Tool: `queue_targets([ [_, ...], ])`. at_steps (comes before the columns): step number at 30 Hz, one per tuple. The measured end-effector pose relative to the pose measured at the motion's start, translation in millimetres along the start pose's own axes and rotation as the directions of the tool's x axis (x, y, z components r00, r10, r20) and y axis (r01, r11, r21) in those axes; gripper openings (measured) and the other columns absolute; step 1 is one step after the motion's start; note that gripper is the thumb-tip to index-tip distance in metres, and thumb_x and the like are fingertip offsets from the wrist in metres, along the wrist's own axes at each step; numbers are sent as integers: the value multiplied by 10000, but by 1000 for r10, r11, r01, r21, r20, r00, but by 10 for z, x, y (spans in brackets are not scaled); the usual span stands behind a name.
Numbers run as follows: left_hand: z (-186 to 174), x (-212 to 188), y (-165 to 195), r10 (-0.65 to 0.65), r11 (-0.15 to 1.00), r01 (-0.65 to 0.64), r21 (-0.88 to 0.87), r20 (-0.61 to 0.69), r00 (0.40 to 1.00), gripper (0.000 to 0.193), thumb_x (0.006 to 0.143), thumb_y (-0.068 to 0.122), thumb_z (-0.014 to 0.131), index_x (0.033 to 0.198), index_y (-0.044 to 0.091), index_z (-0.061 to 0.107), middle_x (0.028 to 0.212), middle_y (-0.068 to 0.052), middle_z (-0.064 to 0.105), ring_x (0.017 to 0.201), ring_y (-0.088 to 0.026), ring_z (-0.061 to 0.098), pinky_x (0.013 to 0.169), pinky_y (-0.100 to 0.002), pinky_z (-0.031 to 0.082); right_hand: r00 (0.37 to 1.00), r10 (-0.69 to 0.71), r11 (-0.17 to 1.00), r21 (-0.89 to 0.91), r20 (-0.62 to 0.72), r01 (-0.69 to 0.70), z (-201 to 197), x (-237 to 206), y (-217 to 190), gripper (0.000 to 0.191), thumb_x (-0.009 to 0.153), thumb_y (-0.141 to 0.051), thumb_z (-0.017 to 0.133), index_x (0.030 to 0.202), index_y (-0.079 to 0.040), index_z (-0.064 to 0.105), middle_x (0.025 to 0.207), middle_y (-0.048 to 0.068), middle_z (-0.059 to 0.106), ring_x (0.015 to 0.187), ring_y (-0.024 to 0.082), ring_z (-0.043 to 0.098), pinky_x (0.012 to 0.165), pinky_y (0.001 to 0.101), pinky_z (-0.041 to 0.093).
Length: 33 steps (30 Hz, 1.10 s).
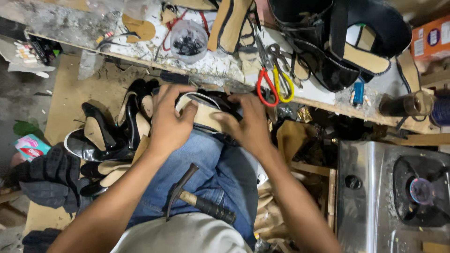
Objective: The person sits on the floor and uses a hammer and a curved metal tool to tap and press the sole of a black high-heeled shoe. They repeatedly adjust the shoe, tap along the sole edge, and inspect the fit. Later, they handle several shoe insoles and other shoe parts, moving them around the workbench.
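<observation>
Cluttered workbench (323,96) spans 10 to 2 o'clock, carrying scissors (274,77) and a clear cup (188,41). At centre, left hand (169,122) and right hand (247,122) both clamp a black shoe with tan insole (205,114) over the knee. Hammer (199,199) rests on the lap, 6 o'clock. Gas stove (393,197) at 4 o'clock.

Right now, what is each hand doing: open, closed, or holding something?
Left hand: closed on the shoe, on its left side.
Right hand: closed on the same shoe, on its right side, fingers curled over the tan insole.
</observation>
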<state>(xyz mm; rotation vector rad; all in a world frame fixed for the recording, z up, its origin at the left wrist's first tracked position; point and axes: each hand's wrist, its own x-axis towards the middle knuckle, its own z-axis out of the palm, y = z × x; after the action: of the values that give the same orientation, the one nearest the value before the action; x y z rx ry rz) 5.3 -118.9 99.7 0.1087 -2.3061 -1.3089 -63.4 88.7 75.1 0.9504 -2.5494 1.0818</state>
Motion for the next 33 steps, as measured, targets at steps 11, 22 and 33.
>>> queue_targets([
  [11,38,15,433,-57,998,57,-1,140,989,295,892,76,696,1186,104,695,1081,-118,612,939,-312,550,828,-400,459,988,105,913,-383,-115,-142,-137,-245,-220,102,1007,-90,670,1107,-93,652,1026,105,694,887,354,673,742,457,522],
  [22,9,-30,406,27,999,-24,-31,119,993,267,902,70,728,1167,85,700,1016,-107,586,889,-286,548,745,-366,457,945,92,977,-156,-314,-147,-152,-445,-443,107,1002,-115,696,1040,-26,653,984,163,678,893,360,669,779,412,542],
  [33,287,-66,186,-64,911,68,-406,23,998,587,968,66,715,1481,79,430,1434,-133,541,1336,-238,529,1151,-344,418,895,444,829,394,-31,-397,-85,-694,-654,478,964,-143,676,1383,-36,473,1289,158,546,1055,218,592,931,348,520],
])
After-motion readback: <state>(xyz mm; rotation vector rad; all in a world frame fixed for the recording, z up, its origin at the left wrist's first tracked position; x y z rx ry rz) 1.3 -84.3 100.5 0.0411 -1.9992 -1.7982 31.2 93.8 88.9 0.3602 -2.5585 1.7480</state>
